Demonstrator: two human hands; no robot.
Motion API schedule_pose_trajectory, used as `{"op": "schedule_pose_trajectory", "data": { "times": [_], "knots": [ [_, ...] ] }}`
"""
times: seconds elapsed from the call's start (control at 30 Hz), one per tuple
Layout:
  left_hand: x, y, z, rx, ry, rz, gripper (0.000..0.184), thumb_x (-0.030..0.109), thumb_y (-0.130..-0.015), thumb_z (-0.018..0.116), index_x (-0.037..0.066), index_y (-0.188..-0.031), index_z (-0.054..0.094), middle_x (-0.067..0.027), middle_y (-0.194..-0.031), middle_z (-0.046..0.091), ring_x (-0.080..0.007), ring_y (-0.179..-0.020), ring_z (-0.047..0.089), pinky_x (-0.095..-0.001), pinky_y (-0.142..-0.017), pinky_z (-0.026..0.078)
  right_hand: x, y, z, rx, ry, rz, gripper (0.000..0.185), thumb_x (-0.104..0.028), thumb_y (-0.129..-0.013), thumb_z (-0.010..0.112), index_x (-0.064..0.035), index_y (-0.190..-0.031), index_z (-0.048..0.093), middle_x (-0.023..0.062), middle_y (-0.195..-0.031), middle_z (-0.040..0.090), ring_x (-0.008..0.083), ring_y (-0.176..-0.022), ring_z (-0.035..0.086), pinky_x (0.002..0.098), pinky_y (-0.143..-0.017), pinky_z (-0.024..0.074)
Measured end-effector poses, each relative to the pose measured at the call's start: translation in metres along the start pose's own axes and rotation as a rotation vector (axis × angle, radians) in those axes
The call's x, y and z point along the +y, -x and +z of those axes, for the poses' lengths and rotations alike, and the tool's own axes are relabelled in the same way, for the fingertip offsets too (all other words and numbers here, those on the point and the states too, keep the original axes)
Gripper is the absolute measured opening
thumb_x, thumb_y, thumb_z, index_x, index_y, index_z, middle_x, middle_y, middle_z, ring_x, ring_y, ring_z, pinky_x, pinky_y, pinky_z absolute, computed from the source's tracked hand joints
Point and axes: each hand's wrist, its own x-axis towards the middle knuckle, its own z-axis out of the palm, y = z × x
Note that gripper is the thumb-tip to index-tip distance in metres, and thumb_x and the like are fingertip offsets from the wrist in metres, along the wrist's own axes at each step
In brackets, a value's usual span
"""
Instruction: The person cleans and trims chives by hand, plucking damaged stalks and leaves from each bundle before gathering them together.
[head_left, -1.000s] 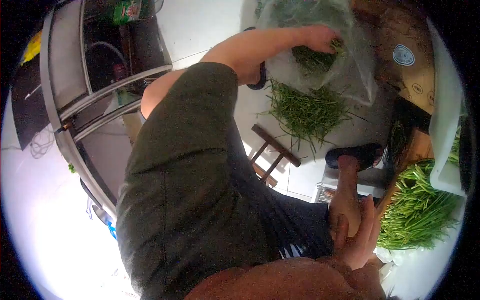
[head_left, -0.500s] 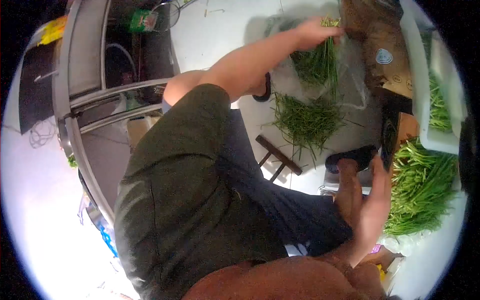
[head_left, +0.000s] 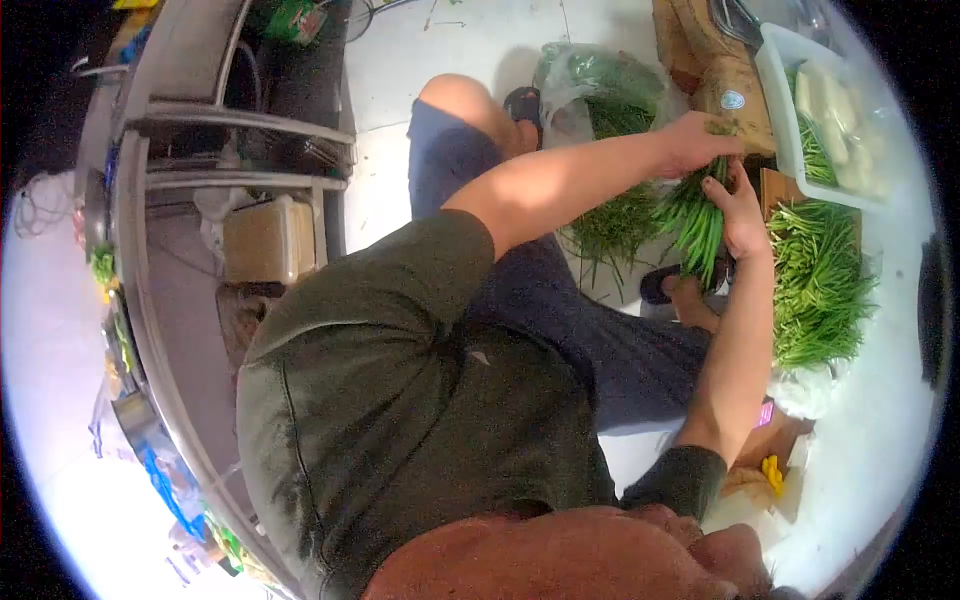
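My left hand [head_left: 695,145] is closed around the upper end of a bunch of long green stems [head_left: 692,225]. The bunch hangs down, its loose ends spread out. My right hand [head_left: 740,212] is against the right side of the same bunch just below, thumb and fingers closed on it near its top. Behind and below the bunch, a loose pile of green stems [head_left: 612,225] lies on the floor. Just above that pile stands a clear plastic bag [head_left: 590,72] with more greens in it.
At the right, a large heap of green stems [head_left: 820,285] lies beside a white tub [head_left: 785,110] holding pale long pieces and greens. Brown cardboard [head_left: 735,75] is behind my hands. A metal rack [head_left: 240,182] stands at the left, and a yellow item [head_left: 772,475] lies lower right.
My left hand has moved right and down from the bag, carrying the bunch. My right hand has risen from beside the heap and closed on the bunch. The view has shifted.
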Motion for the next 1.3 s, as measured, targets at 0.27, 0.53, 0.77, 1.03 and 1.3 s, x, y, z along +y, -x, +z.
{"op": "schedule_pose_trajectory", "data": {
  "times": [0.27, 0.53, 0.77, 1.03, 1.3],
  "knots": [
    [-0.001, 0.034, 0.001, -0.184, 0.053, -0.023, 0.031, 0.027, -0.081, 0.067, 0.002, -0.098, 0.065, -0.0094, -0.094, 0.067, -0.0179, -0.085, 0.059, -0.034, -0.076, 0.049, -0.013, 0.036, 0.037, -0.164, -0.286, 0.177, 0.019, -0.009, -0.083, 0.062, -0.0032, -0.099, 0.055, 0.0045, -0.081, 0.057, 0.018, -0.072, 0.056, 0.0321, -0.067, 0.0464],
    [-0.021, 0.027, -0.014, -0.045, 0.028, 0.127, 0.051, 0.037, -0.073, 0.076, 0.0, -0.105, 0.062, -0.0101, -0.095, 0.063, -0.0178, -0.088, 0.058, -0.0321, -0.08, 0.046, -0.007, 0.046, 0.038, -0.02, -0.019, 0.17, 0.012, -0.008, -0.082, 0.057, -0.0009, -0.091, 0.055, 0.0059, -0.072, 0.056, 0.0149, -0.058, 0.054, 0.0296, -0.053, 0.0432],
    [-0.034, 0.015, -0.021, 0.154, -0.344, 0.234, 0.057, 0.045, -0.067, 0.078, -0.004, -0.092, 0.065, -0.0132, -0.089, 0.064, -0.0188, -0.079, 0.06, -0.0331, -0.071, 0.049, -0.003, 0.044, 0.048, 0.064, 0.215, 0.095, 0.012, -0.01, -0.082, 0.062, -0.0005, -0.084, 0.056, 0.0038, -0.065, 0.056, 0.0129, -0.055, 0.052, 0.0288, -0.051, 0.0405],
    [-0.015, 0.028, -0.019, 0.214, -0.206, 0.078, 0.046, 0.039, -0.077, 0.069, -0.004, -0.092, 0.066, -0.0154, -0.084, 0.065, -0.022, -0.076, 0.061, -0.0355, -0.069, 0.049, -0.023, 0.055, 0.059, 0.108, 0.502, -0.007, 0.016, -0.012, -0.08, 0.067, -0.0018, -0.084, 0.056, 0.0009, -0.061, 0.052, 0.0103, -0.054, 0.047, 0.0273, -0.052, 0.0385],
    [-0.001, 0.04, -0.013, 0.169, -0.251, -0.021, 0.049, 0.036, -0.074, 0.073, -0.008, -0.092, 0.063, -0.015, -0.085, 0.063, -0.0202, -0.073, 0.058, -0.0367, -0.064, 0.048, -0.025, 0.059, 0.063, 0.077, 0.368, 0.05, 0.013, -0.01, -0.08, 0.068, -0.0026, -0.08, 0.057, -0.0002, -0.063, 0.053, 0.0097, -0.055, 0.046, 0.0264, -0.052, 0.0375]
  ]
}}
